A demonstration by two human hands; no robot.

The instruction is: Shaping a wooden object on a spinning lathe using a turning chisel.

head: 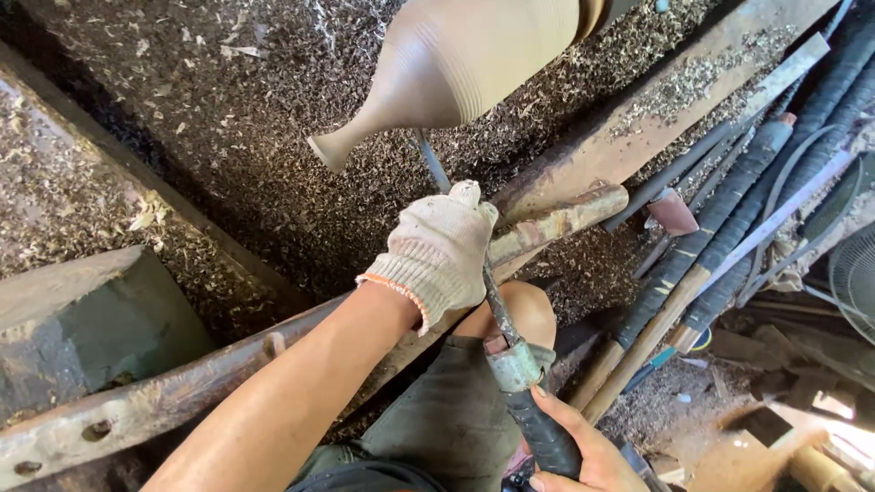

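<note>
Left hand (437,251), in a knit glove, is closed over the chisel (497,310) shaft where it crosses the rest bar (556,223); right hand (579,446), bare, has its fingers (547,401) wrapped round the chisel's black-taped handle, just below the metal ferrule; the chisel runs up from the lap, over the bar, tip under the vase (456,64) near its narrow neck, contact point hidden; the vase is wood, ridged, mounted sideways at top centre; shavings (228,118) cover the ground below; spare tools (720,228) with taped handles lean at right, well apart from both hands; a fan (857,273) sits at the right edge.
</note>
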